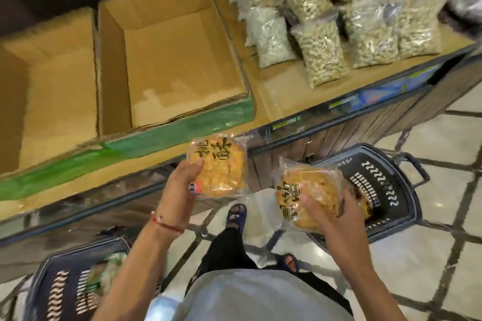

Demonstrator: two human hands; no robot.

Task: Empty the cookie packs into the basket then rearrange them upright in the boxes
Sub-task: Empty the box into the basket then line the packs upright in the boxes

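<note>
The left grip [182, 187] holds one cookie pack [219, 167], the right grip [323, 214] holds a second pack [307, 190] over the basket [378, 182]. I think each should stand on edge against the wall of the empty box [177, 60].

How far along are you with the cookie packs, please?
Looks done: the left box and right box stand empty. In hand: the left hand grips the left pack, the right hand the right pack, near the right basket. Left: no pack stands in a box; the left basket holds blurred packs.

The cookie pack [221, 164] bears black characters 桃酥.
</note>
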